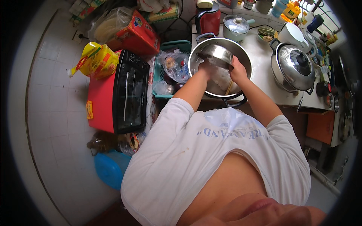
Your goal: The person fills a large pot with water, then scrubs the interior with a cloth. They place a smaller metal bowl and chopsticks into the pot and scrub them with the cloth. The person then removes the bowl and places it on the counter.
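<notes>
A large steel pot (249, 60) with black handles stands before me at the counter's front edge. Tilted over its inside is a small metal bowl (219, 53), with the fingers of my right hand (238, 69) gripping its rim. My left hand (207, 68) is down in the pot by the bowl's lower side. Its fingers are blurred and partly hidden, so its hold is unclear. Whitish, wet-looking contents (222, 79) show beneath the bowl. A thin wooden stick (229, 88), perhaps chopsticks, leans inside the pot near my right wrist.
Left of the pot sits a teal plastic basket (163, 96) of bagged food, beside a red toaster oven (131, 93). Behind are a red kettle (215, 21) and a small lidded saucepan (236, 26). A lidded steel pot (292, 67) occupies the counter's right side.
</notes>
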{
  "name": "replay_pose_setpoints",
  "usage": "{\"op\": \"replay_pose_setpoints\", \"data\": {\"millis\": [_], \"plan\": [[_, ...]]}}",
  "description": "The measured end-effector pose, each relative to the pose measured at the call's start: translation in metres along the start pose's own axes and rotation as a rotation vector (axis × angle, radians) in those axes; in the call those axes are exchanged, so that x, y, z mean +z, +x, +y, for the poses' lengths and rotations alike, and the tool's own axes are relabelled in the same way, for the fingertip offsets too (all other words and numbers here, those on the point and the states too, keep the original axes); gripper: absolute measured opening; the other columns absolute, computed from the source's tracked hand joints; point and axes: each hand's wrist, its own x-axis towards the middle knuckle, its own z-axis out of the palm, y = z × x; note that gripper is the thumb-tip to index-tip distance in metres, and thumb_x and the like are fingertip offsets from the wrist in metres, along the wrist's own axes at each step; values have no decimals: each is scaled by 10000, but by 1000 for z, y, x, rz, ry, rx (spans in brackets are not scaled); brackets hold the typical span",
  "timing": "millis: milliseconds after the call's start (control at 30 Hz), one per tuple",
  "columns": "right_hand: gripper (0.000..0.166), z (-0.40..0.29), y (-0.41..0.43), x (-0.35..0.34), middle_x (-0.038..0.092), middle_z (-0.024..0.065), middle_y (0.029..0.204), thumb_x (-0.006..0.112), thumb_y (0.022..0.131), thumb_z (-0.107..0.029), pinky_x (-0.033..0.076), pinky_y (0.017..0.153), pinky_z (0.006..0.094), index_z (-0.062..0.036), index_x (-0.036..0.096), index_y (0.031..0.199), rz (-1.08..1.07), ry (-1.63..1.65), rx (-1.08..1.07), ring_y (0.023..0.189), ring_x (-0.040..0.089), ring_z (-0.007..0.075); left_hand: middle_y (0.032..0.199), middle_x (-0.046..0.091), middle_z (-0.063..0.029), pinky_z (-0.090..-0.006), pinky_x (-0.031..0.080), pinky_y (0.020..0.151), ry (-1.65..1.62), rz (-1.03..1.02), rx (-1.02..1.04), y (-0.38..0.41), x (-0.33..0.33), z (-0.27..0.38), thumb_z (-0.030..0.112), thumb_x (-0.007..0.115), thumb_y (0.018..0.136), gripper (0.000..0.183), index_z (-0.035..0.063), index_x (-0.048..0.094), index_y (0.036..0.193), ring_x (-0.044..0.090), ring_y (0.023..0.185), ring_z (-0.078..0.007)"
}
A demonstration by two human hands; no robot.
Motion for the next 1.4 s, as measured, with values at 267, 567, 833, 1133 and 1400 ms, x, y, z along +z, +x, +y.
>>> {"op": "replay_pose_setpoints", "data": {"millis": [267, 567, 833, 1133, 1400], "plan": [[596, 10, -3, -2, 491, 205, 1199, 478, 841, -94, 474, 819, 434, -18, 239, 1382, -29, -176, -136, 995, 559, 382, 1228, 547, -100, -470, 388, 976, -865, -423, 67, -37, -17, 20, 343, 369, 961, 369, 97, 626, 1059, 509, 1109, -302], [539, -1, -28, 21, 568, 158, 1203, 616, 768, -342, 421, 927, 474, -32, 517, 1198, -527, -835, -363, 1167, 506, 328, 1023, 632, -66, -386, 491, 853, -453, -393, 412, -82, -18, 18, 147, 558, 913, 202, 53, 555, 1092, 601, 952, -210], [282, 6, 9, 22, 626, 213, 976, 481, 815, -205, 461, 843, 436, 11, 611, 943, -550, -204, 85, 932, 595, 360, 1035, 619, -65, -318, 470, 824, -295, -171, 568, -72, -20, 16, 349, 428, 974, 359, 39, 548, 1112, 584, 905, -166], [405, -55, -40, 9, 490, 113, 1258, 606, 760, -130, 382, 936, 413, -92, 567, 1162, 137, 236, -320, 1118, 472, 332, 1167, 570, -79, -294, 402, 924, -278, -41, 565, -65, -4, 8, 601, 218, 939, 726, -7, 514, 1204, 543, 1031, -175], [615, -68, -24, 23, 349, 120, 1407, 578, 768, -111, 270, 1022, 569, -83, 391, 1353, 113, -166, -492, 1304, 303, 364, 1083, 614, -99, -286, 448, 844, -12, -171, 621, -60, -5, 2, 615, 227, 928, 752, -20, 576, 1128, 572, 978, -170]]}}
